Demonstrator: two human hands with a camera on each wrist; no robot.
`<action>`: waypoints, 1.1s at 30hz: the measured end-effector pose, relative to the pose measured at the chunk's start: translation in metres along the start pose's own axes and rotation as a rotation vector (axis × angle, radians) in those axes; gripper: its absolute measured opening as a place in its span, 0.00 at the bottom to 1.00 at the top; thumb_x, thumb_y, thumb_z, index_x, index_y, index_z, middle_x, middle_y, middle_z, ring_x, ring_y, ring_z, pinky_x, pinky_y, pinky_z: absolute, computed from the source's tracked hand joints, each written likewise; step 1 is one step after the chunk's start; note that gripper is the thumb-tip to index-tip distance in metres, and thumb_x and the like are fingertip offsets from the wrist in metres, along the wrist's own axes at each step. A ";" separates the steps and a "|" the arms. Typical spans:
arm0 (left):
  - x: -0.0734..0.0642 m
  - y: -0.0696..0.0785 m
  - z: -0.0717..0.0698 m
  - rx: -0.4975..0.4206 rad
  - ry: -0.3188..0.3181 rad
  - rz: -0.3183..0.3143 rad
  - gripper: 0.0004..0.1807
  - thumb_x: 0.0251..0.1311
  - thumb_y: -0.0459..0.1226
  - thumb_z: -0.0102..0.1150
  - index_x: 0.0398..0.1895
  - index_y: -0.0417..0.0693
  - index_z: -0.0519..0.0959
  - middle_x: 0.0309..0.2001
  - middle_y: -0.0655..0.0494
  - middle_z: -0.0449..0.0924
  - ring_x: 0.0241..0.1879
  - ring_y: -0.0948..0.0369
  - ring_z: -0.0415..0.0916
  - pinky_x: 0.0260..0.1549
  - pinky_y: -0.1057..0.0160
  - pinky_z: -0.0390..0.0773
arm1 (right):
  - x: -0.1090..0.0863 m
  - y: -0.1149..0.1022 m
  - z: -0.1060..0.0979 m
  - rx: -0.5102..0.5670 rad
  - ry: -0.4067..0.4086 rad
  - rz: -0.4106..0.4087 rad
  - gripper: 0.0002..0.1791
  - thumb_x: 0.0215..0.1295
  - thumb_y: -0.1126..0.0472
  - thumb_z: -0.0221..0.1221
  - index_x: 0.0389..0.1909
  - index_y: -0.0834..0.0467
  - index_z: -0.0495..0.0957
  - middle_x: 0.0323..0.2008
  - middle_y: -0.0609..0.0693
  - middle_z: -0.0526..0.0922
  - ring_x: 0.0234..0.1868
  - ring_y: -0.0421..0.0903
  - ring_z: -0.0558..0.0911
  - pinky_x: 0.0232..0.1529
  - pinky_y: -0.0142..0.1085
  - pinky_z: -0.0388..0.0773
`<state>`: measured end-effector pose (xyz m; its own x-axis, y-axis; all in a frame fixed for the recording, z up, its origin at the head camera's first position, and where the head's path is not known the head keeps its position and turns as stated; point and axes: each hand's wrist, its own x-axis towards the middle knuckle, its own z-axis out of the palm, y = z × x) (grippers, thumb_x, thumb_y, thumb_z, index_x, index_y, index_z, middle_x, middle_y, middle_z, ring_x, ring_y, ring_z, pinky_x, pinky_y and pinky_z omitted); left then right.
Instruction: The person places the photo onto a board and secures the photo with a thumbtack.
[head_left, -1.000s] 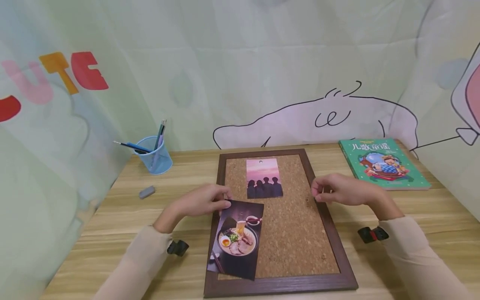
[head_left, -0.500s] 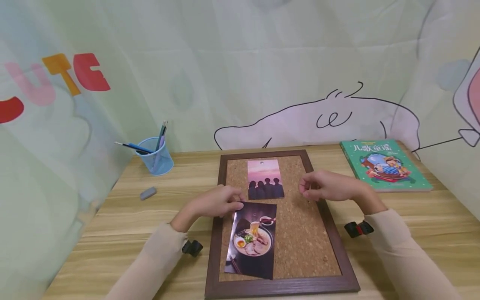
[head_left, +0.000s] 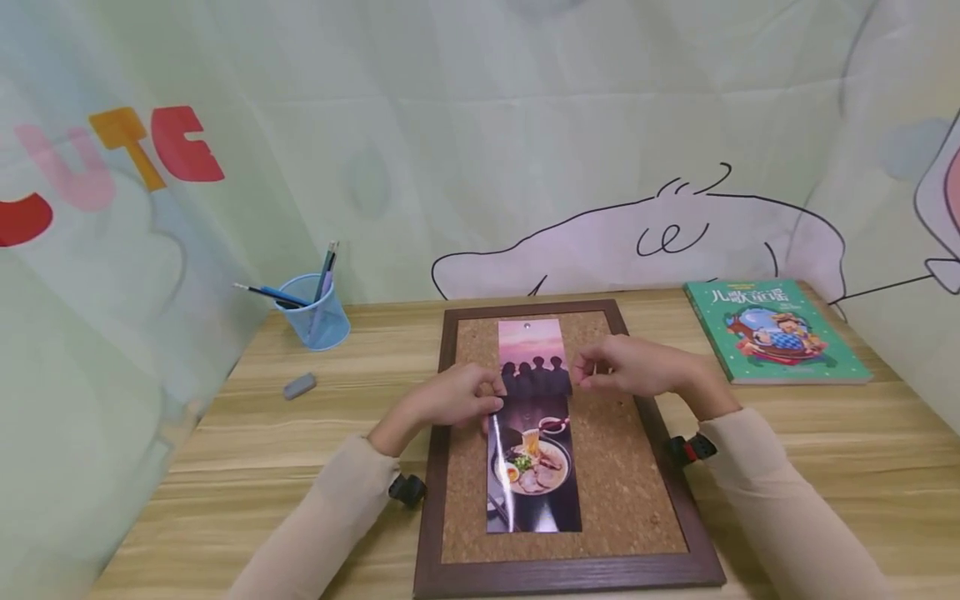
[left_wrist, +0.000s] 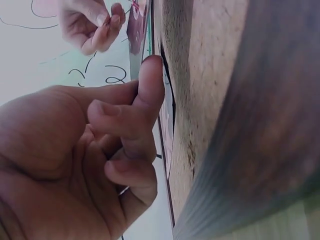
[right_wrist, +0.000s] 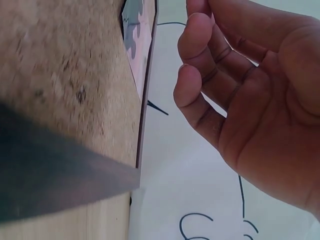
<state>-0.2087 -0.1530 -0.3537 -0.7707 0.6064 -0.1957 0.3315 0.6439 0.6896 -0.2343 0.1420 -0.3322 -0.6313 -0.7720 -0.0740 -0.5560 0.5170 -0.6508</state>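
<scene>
My left hand (head_left: 463,398) pinches the upper left corner of a glossy photo of a ramen bowl (head_left: 534,467) between thumb and fingers. The photo lies over the framed cork board (head_left: 615,500), its top edge right at the lower edge of a pink sunset photo (head_left: 531,346) with dark silhouettes. A small round pin head (head_left: 527,326) shows at the sunset photo's top. To the right of the photos, my right hand (head_left: 637,367) hovers over the board, thumb and fingertips drawn together on something tiny; I cannot tell what it is.
On the wooden table (head_left: 360,358), a blue pen cup (head_left: 318,321) with several pencils stands at the back left, with a grey eraser (head_left: 300,386) in front of it. A green children's book (head_left: 780,333) lies at the back right. A printed curtain (head_left: 360,125) hangs behind.
My left hand has carried the ramen photo rightward from the board's left edge to below the sunset photo, straightening it. My right hand has moved left from the frame towards the photos.
</scene>
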 end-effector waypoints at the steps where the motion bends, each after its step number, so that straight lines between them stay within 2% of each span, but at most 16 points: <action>1: 0.001 0.001 0.000 -0.004 0.001 -0.010 0.04 0.71 0.33 0.55 0.42 0.41 0.79 0.20 0.55 0.82 0.10 0.66 0.64 0.13 0.70 0.65 | 0.003 -0.001 0.001 -0.001 -0.001 -0.008 0.03 0.71 0.66 0.58 0.38 0.60 0.79 0.32 0.47 0.79 0.34 0.44 0.77 0.31 0.36 0.76; 5: 0.005 0.005 0.003 -0.027 0.001 -0.038 0.03 0.70 0.32 0.56 0.39 0.41 0.78 0.19 0.54 0.82 0.10 0.66 0.64 0.12 0.70 0.64 | 0.012 -0.004 0.004 0.019 -0.017 -0.044 0.03 0.71 0.66 0.58 0.37 0.59 0.79 0.33 0.46 0.80 0.35 0.44 0.77 0.35 0.37 0.77; 12: 0.012 0.008 0.009 -0.014 0.005 -0.086 0.04 0.69 0.32 0.57 0.36 0.43 0.79 0.18 0.55 0.82 0.10 0.67 0.66 0.12 0.71 0.63 | 0.028 -0.007 0.013 0.029 -0.066 -0.066 0.03 0.70 0.65 0.59 0.36 0.58 0.79 0.32 0.43 0.80 0.36 0.42 0.78 0.40 0.37 0.78; 20: 0.020 0.012 0.012 0.018 -0.030 -0.110 0.03 0.69 0.32 0.56 0.36 0.44 0.78 0.17 0.56 0.82 0.10 0.67 0.65 0.12 0.71 0.63 | 0.041 -0.008 0.024 0.085 -0.130 -0.071 0.03 0.69 0.66 0.60 0.37 0.62 0.80 0.32 0.44 0.81 0.33 0.40 0.78 0.36 0.34 0.77; 25: 0.020 0.012 0.014 0.069 -0.026 -0.122 0.03 0.69 0.32 0.55 0.37 0.44 0.78 0.17 0.58 0.82 0.11 0.67 0.67 0.14 0.71 0.65 | 0.045 -0.010 0.030 0.036 -0.147 -0.087 0.01 0.67 0.66 0.61 0.37 0.61 0.81 0.32 0.44 0.82 0.33 0.38 0.79 0.38 0.33 0.78; 33: 0.019 0.015 0.014 0.092 -0.031 -0.150 0.04 0.69 0.32 0.56 0.34 0.45 0.77 0.16 0.59 0.81 0.12 0.66 0.68 0.15 0.70 0.65 | 0.049 -0.011 0.035 -0.016 -0.180 -0.057 0.02 0.67 0.64 0.62 0.36 0.58 0.81 0.30 0.42 0.81 0.31 0.37 0.77 0.35 0.32 0.76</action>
<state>-0.2112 -0.1252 -0.3572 -0.7987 0.5132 -0.3140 0.2633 0.7674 0.5846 -0.2398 0.0859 -0.3557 -0.4922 -0.8533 -0.1721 -0.5979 0.4751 -0.6456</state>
